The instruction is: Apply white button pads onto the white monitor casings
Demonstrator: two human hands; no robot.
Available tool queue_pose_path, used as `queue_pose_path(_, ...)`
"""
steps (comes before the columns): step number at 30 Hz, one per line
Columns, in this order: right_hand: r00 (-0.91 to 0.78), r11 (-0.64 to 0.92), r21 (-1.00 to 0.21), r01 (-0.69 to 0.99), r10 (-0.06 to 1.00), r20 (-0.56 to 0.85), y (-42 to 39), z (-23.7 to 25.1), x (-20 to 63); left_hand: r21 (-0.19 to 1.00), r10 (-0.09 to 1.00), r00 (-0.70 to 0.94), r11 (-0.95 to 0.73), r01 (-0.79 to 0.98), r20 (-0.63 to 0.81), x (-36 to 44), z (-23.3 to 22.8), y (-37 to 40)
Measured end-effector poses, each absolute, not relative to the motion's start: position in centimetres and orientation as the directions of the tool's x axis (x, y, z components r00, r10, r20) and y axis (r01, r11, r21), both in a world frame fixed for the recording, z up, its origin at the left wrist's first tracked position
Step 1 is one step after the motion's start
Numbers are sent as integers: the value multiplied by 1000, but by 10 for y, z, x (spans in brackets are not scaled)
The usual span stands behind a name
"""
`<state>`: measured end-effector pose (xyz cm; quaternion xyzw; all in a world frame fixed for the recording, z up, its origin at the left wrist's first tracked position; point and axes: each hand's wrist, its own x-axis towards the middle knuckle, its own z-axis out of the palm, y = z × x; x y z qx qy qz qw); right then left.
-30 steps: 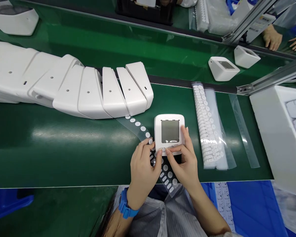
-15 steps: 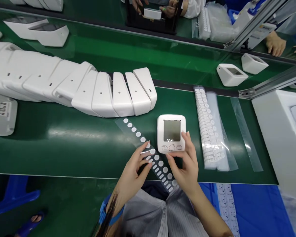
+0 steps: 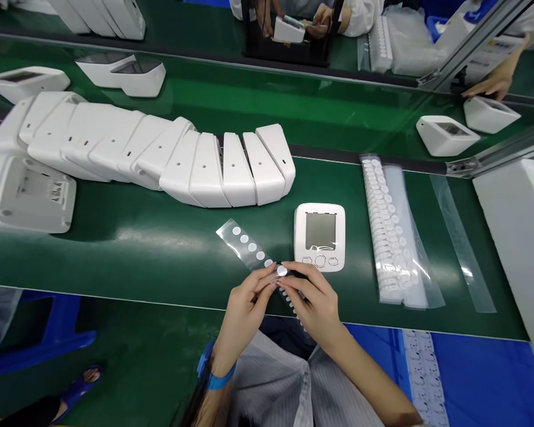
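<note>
Nearest, the left hand [image 3: 244, 308] and right hand [image 3: 317, 302] meet over the strip [image 3: 249, 246] of white dots at the desk [image 3: 137, 249] edge, both grips pinched together on one dot [image 3: 282, 271]. Just beyond stands the monitor [image 3: 319, 236], untouched. Farther back lies a row of shells [image 3: 160, 157]; to the right, button strips [image 3: 385, 228].
</note>
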<state>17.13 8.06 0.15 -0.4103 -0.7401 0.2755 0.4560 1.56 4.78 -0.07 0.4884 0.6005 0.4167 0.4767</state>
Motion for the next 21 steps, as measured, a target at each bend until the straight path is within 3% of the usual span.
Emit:
queue_pose_path(9, -270, 573, -742, 348, 819, 506, 82, 3, 168, 974, 984, -84, 169, 151, -158, 17, -3, 49)
queue_pose_path(21, -319, 525, -744, 413, 849, 422, 79, 3, 163, 971, 982, -90, 179, 159, -166, 18, -3, 48)
